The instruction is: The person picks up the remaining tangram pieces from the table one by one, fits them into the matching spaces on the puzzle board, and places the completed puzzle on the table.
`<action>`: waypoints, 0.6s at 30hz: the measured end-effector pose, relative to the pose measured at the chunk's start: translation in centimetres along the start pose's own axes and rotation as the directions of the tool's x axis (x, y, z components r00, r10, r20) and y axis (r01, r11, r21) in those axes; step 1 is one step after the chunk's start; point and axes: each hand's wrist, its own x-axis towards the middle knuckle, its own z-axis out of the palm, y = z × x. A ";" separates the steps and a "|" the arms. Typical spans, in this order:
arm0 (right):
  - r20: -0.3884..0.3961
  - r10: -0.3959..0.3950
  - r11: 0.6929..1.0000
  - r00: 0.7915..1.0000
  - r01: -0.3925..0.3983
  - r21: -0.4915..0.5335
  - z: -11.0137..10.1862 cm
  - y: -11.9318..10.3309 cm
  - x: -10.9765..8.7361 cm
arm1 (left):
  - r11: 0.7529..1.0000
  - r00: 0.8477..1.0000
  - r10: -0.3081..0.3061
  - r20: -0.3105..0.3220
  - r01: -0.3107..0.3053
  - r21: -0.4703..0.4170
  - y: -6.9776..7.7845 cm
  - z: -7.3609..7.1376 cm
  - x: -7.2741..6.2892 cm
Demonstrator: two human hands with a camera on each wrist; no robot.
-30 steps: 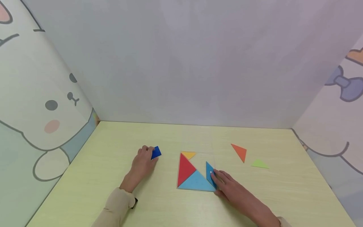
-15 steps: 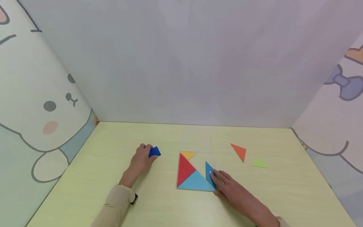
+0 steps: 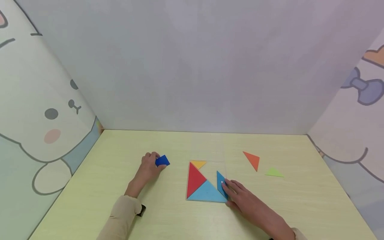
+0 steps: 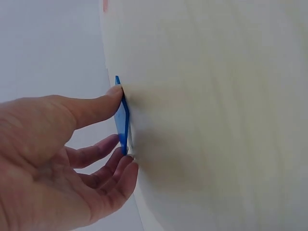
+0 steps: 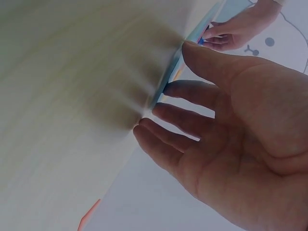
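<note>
My left hand [image 3: 148,169] pinches a dark blue square tile [image 3: 162,160] between thumb and fingertips, left of the joined pieces. Seen edge-on in the left wrist view, the square tile [image 4: 123,120] sits close over the table. My right hand [image 3: 246,201] holds a blue parallelogram tile [image 3: 220,184], fingertips on its right side and thumb at its near corner. That tile lies along the slanted side of a light blue triangle [image 3: 207,192]. A red triangle [image 3: 195,180] adjoins the light blue one, and a small yellow triangle [image 3: 198,164] touches the red one's far end.
An orange triangle [image 3: 253,160] and a light green triangle [image 3: 274,172] lie apart on the right of the wooden table [image 3: 168,220]. A pale wall [image 3: 204,66] rises behind, with cartoon-printed panels on both sides.
My left fingers have drawn back a little on the square tile, so more of its face shows. My right hand keeps its place on the parallelogram tile. The head view shifts slightly.
</note>
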 end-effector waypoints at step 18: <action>0.023 0.001 0.990 1.000 -0.004 0.141 -1.1 0.9 0.6 | 0.992 0.999 0.034 -0.021 -0.037 -0.121 -0.3 0.3 0.0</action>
